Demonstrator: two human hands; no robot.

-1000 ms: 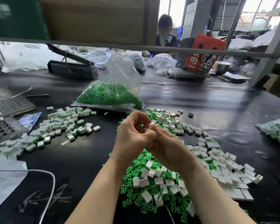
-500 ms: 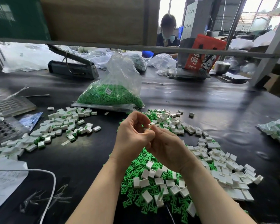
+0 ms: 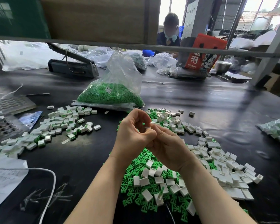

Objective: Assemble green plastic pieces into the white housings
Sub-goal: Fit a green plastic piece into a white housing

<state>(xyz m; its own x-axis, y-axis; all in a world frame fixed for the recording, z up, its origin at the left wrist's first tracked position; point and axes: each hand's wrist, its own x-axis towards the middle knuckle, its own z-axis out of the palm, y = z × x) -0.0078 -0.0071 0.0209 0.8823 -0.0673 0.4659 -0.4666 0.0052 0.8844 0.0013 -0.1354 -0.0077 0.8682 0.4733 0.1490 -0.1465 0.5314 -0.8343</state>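
Note:
My left hand (image 3: pixel 133 135) and my right hand (image 3: pixel 167 147) are pressed together above the table, fingers curled round a small white housing (image 3: pixel 148 126) of which only an edge shows between the fingertips. Whether a green piece sits in it is hidden. Below my hands lies a heap of loose green plastic pieces (image 3: pixel 136 188) with white housings (image 3: pixel 146 181) scattered over it. More empty white housings (image 3: pixel 223 172) spread to the right. A pile of housings with green pieces fitted (image 3: pixel 61 125) lies to the left.
A clear bag full of green pieces (image 3: pixel 110 96) stands behind my hands. A heat sealer (image 3: pixel 71 66) sits at the back left, grey trays (image 3: pixel 8 104) at the far left, paper and a white cord (image 3: pixel 52 177) near left, a bag of parts (image 3: pixel 278 128) at the right. A person sits across the table.
My hands have stayed together in the same spot; only the fingers have shifted slightly on the white housing.

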